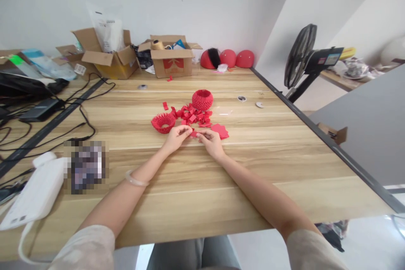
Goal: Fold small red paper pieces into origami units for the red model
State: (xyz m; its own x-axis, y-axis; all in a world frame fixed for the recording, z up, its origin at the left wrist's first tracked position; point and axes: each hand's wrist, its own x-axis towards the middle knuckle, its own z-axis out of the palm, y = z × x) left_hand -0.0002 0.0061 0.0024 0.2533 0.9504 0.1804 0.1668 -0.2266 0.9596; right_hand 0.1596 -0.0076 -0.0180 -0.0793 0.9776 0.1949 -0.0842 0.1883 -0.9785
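Between my two hands is a small piece of red paper [194, 133], pinched at its left end by my left hand [177, 138] and at its right by my right hand [212, 141]. Loose folded red paper pieces [191, 114] lie in a heap just beyond my fingers. A low, ring-shaped red bowl of interlocked paper pieces [163, 122] sits to the left of the heap. Behind the heap stands a rounder red paper vase [202, 100], open at the top. Flat red paper sheets [220, 131] are stacked beside my right hand.
Cardboard boxes [174, 65] line the back of the wooden table [268, 160], with red helmet-like domes [228, 58] to their right. Black cables [82, 112] and a white power strip [39, 190] occupy the left side. A black fan [300, 57] stands beyond the right edge.
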